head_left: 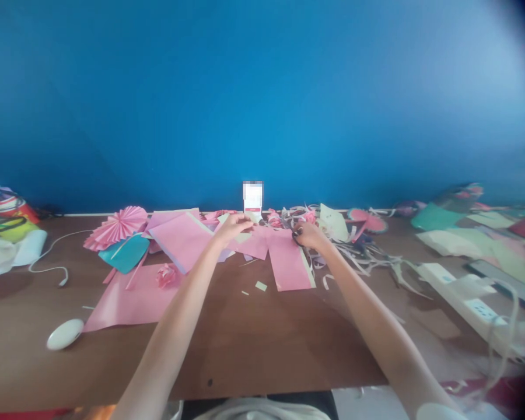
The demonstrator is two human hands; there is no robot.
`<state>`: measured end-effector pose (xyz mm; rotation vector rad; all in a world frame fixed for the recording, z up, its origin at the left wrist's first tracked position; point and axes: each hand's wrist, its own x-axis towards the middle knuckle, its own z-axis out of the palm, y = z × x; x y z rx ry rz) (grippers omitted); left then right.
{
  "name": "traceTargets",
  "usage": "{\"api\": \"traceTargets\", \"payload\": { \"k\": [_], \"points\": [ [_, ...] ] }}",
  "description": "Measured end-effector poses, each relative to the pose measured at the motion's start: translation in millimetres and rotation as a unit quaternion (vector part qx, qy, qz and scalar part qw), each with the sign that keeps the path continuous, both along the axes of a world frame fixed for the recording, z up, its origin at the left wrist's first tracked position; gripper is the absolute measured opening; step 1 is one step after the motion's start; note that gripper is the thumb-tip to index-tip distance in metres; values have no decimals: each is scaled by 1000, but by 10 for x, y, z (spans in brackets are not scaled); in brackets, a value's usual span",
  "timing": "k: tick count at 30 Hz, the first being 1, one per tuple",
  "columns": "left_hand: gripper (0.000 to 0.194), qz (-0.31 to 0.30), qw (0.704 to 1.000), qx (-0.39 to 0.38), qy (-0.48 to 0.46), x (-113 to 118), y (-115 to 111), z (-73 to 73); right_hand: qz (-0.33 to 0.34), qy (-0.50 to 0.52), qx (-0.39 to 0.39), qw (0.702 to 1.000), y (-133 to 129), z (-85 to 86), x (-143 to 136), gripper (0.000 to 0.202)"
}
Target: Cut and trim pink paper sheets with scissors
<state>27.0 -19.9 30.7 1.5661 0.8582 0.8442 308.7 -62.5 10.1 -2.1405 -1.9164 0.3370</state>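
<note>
Both my arms stretch forward over the brown table. My left hand (235,226) is at the back, just in front of a propped phone (252,198) with a lit screen. Its fingers are pinched together; whatever lies between them is too small to make out. To its right, my right hand (311,235) is closed around what look like dark-handled scissors (296,233), partly hidden by the fingers. Below that hand lies a pink paper sheet (290,265). Another pink piece (257,244) lies between the hands. Small pale paper scraps (261,286) are scattered nearer to me.
On the left are a pleated pink paper fan (121,226), a teal paper piece (125,252), a pink paper flower (166,276) and a white mouse (65,334). Paper strips (359,259) tangle at right, beside a white power strip (468,303) with cables. A blue wall rises behind.
</note>
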Motion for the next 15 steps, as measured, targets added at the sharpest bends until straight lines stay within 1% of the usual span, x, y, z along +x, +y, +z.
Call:
{"api": "traceTargets", "payload": {
  "k": [3, 7, 12, 15],
  "points": [
    [22, 13, 1000, -7, -7, -13, 18, -19, -11, 3, 9, 1000, 2, 34, 22, 41],
    [25, 20, 1000, -12, -12, -2, 12, -27, -12, 10, 14, 1000, 22, 55, 58, 37],
    [28, 21, 1000, -15, 12, 26, 19, -62, -8, 8, 1, 1000, 26, -11, 24, 39],
    [31, 20, 999, 6, 31, 28, 35, -88, 1, 10, -9, 1000, 16, -70, -27, 38]
  ]
}}
